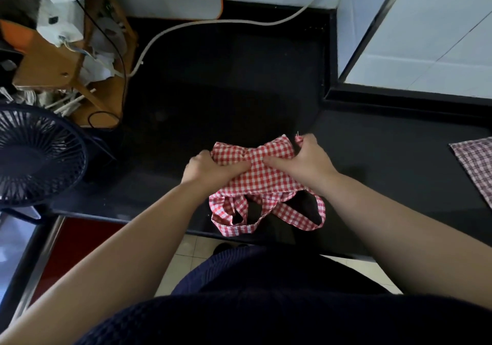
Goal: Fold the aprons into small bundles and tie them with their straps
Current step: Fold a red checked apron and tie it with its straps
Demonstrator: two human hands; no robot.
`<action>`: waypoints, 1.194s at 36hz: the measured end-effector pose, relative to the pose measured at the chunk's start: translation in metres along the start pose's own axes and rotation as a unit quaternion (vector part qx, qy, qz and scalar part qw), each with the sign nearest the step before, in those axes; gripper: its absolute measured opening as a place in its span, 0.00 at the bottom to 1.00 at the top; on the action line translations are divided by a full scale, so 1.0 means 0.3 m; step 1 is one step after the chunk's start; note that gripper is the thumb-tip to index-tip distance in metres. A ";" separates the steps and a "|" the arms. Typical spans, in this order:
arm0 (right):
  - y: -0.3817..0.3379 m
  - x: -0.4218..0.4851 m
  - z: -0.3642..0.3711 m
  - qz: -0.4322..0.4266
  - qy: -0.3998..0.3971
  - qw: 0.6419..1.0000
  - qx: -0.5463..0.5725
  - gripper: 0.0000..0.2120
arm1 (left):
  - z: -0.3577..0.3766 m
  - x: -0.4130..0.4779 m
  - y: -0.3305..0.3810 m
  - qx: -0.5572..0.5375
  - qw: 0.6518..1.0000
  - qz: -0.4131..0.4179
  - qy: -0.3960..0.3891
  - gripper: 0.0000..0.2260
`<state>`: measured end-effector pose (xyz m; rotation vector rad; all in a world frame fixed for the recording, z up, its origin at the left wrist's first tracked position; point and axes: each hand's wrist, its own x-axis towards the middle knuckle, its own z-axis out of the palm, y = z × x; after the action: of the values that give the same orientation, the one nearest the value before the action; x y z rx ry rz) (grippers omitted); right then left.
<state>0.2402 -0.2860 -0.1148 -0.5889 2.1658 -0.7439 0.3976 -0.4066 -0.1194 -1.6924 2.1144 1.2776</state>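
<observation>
**Near counter edge: bundle gripped, straps loose**

On the near edge of the black counter (226, 91) sits the red gingham apron (266, 169), bunched small. Left hand (207, 170) grips its left end, fingers curled into the cloth. Right hand (306, 162) grips the right end, a frayed scrap showing above its knuckles. No knot visible.

Risks, as judged: the straps (239, 227) lie in loose loops at the counter's lip, one loop hanging past it. They could slide off and drag the bundle, or snag each other when pulled. If either grip eases, the folds likely spring open.

Around:
- dark fan (34, 155), left and near
- wooden rack (53, 62) of clutter, far left
- white cable (186, 26) curving across the far counter
- plaid apron (476, 169) lying flat at the right edge, well apart

None touches the bundle. Only the wrists crowd the strap roots.
</observation>
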 end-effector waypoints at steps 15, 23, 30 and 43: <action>-0.059 -0.056 0.076 -0.187 0.008 0.982 -0.035 0.16 | 0.062 -0.036 0.076 0.062 0.994 0.017 0.090 0.29; -0.101 -0.020 0.034 -0.153 -0.027 0.987 -0.050 0.15 | 0.006 -0.092 0.143 -0.097 0.988 0.108 -0.059 0.05; -0.111 -0.042 0.025 -0.154 -0.051 0.986 -0.042 0.13 | -0.002 -0.064 0.108 -0.024 0.982 0.181 -0.045 0.12; -0.090 -0.036 0.024 -0.212 -0.023 0.975 -0.065 0.11 | -0.027 -0.043 0.055 0.019 0.937 0.319 0.141 0.18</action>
<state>0.2570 -0.3011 -0.0952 -1.1508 2.0784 -0.8008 0.3910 -0.4027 -0.0983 -1.2658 2.9994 1.1511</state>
